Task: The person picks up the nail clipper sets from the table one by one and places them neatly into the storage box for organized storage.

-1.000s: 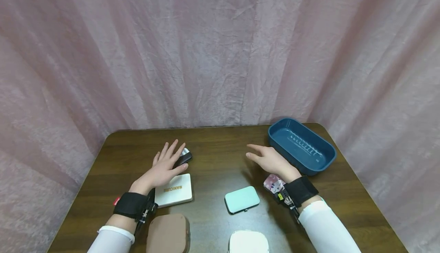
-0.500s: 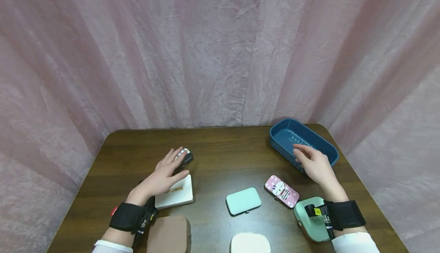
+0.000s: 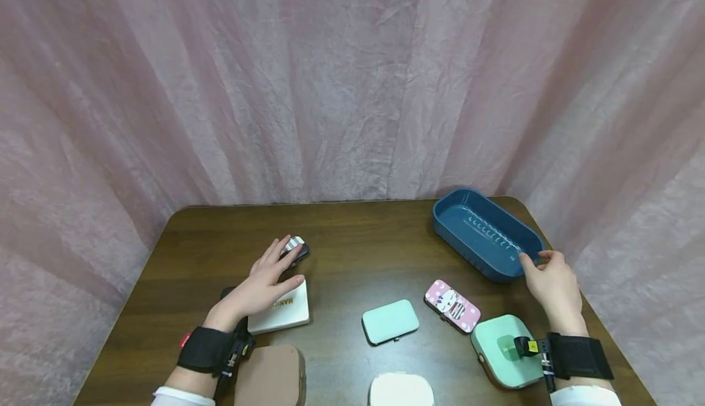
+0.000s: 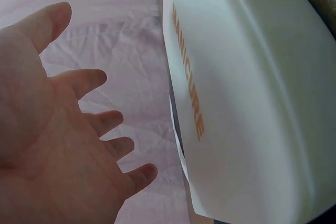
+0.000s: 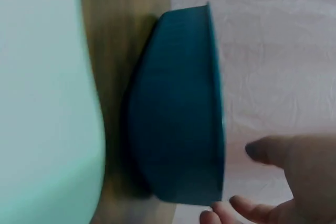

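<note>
At the back right of the table stands a blue rectangular dish (image 3: 481, 225). My right hand (image 3: 555, 286) is at its near right corner, thumb toward the rim; in the right wrist view the thumb (image 5: 268, 149) stands apart from the dish and the fingertips (image 5: 209, 216) lie close to its rim. Fingers straight, my left hand (image 3: 259, 286) hangs over a white case (image 3: 286, 311) marked MANICURE. Its fingertips partly cover a small black case with a striped top (image 3: 297, 250). The left palm (image 4: 47, 129) shows beside the white case in the left wrist view.
A mint case (image 3: 390, 322) lies mid-table, with a pink cartoon case (image 3: 453, 306) right of it. Under my right wrist lies a larger green case (image 3: 503, 351). A brown case (image 3: 270, 375) and a white rounded case (image 3: 401, 390) lie at the front. A pink curtain (image 3: 352, 87) hangs behind.
My right hand has moved right and nearer, from left of the dish, across its near side, to its right corner. The pink and green cases have come into view. My left hand has lowered slightly.
</note>
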Demonstrator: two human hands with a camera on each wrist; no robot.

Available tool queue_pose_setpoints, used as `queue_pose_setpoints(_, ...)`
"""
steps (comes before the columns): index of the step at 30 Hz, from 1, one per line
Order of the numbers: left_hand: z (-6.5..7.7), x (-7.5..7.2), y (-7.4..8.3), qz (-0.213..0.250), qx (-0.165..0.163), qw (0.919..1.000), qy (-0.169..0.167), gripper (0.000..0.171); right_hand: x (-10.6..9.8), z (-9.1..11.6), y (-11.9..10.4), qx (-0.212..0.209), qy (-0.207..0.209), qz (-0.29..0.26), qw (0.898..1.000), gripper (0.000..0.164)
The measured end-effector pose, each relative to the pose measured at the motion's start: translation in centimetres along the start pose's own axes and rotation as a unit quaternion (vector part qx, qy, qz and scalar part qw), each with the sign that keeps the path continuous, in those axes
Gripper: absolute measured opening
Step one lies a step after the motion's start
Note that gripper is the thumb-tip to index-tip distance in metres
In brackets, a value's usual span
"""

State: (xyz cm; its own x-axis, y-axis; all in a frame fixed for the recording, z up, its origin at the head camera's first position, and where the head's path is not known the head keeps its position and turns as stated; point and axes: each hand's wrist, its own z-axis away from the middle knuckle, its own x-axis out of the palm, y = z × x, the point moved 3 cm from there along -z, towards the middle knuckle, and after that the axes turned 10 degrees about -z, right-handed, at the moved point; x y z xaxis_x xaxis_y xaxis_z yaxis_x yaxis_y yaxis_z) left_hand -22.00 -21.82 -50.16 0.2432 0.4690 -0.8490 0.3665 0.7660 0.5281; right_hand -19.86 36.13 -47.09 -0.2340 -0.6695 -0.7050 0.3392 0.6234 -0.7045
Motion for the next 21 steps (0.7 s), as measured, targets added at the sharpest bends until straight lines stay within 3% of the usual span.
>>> queue_pose_setpoints(8, -0.05, 0.07, 0.15, 0.004, 0.003, 0.9999, 0.010, 0.076, 0.13, -0.05, 0.84, 0.051, -0.042, 0.008, 0.998, 0.095)
queue_pose_setpoints(16, -0.14, 0.34, 0.01, 0.011, 0.004, 0.9999, 0.011, 0.075, 0.45, -0.34, 1.16, 0.034, -0.080, 0.036, 0.996, 0.073)
queue_pose_setpoints(21, -0.03, 0.10, 0.22, 0.018, 0.002, 0.9998, 0.011, 0.075, 0.59, -0.33, 0.97, 0.021, -0.091, 0.033, 0.995, 0.077)
